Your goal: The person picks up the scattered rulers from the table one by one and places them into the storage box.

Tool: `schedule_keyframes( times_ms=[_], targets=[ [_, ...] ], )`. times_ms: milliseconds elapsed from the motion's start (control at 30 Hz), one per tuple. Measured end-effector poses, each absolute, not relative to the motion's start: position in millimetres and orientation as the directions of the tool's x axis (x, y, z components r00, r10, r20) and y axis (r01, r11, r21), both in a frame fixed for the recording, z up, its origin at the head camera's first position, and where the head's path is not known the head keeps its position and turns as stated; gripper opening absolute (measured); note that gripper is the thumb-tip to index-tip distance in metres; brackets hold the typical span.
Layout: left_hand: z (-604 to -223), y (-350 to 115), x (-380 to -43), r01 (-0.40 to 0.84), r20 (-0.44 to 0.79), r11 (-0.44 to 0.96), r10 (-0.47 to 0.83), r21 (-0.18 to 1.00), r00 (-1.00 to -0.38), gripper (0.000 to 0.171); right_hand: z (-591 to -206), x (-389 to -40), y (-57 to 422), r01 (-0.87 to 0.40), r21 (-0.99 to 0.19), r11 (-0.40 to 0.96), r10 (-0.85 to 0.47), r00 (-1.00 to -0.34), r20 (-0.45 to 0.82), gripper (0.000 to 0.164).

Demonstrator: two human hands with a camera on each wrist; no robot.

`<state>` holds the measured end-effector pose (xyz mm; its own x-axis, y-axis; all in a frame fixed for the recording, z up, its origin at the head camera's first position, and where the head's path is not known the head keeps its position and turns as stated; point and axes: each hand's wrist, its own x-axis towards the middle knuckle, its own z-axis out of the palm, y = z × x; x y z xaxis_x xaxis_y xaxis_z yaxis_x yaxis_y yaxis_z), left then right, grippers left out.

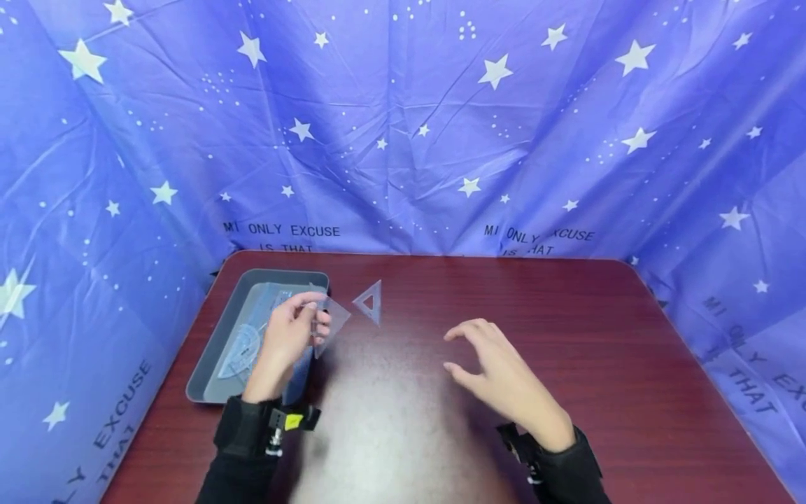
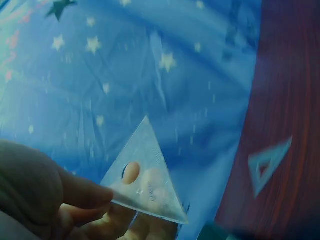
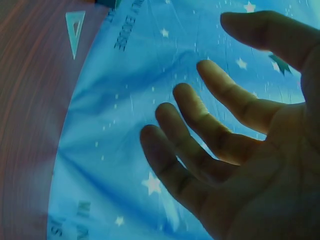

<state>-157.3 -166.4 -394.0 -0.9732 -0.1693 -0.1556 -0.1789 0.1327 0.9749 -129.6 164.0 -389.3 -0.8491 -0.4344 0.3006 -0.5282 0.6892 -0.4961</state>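
My left hand (image 1: 292,332) pinches a clear set square (image 2: 150,185) between thumb and fingers. It is held up over the right side of a grey tray (image 1: 204,371), and a round hole shows in it in the left wrist view. On the table just right of the tray lies a second clear set square (image 1: 376,302) with a triangular cutout. My right hand (image 1: 504,371) hovers over the table's middle right, fingers loosely bent and apart, holding nothing. Inside the tray are a clear protractor (image 1: 242,350) and other clear bluish pieces, partly hidden by my left hand.
The dark red wooden table (image 1: 567,315) has rounded far corners. A blue curtain (image 1: 403,168) with white stars and printed words hangs behind it and along both sides. The tray stands near the table's left edge.
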Motion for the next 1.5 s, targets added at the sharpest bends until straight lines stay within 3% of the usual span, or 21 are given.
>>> schedule_keyframes(
  times_ms=[333,633,1000,1200,1367,1500],
  targets=[
    [-397,-228,-188,-0.309,-0.281,0.417,-0.13,0.855,-0.951,0.043,-404,-119,199,-0.411,-0.493,0.767,-0.327,-0.911,0.25,0.03],
    [-415,-256,-205,-0.404,-0.391,0.535,-0.143,0.742,-0.909,0.055,-419,-110,217,-0.303,-0.514,0.802,-0.285,-0.951,0.116,0.027],
    [-418,-286,-216,-0.429,-0.415,0.748,-0.225,0.506,-0.882,0.035,-424,-110,221,-0.3,-0.528,0.795,-0.289,-0.951,0.105,0.027],
    [-491,-339,-249,-0.354,-0.346,0.797,-0.195,0.489,-0.918,0.021,-425,-108,224,-0.306,-0.531,0.79,-0.293,-0.95,0.111,0.027],
    [-547,-375,-274,-0.313,-0.241,0.846,-0.225,0.433,-0.944,0.037,-425,-107,226,-0.301,-0.531,0.793,-0.292,-0.951,0.103,0.028],
    [-553,-377,-277,-0.264,-0.17,0.877,-0.212,0.401,-0.962,0.034,-426,-106,227,-0.307,-0.523,0.795,-0.292,-0.95,0.112,0.027]
  ],
)
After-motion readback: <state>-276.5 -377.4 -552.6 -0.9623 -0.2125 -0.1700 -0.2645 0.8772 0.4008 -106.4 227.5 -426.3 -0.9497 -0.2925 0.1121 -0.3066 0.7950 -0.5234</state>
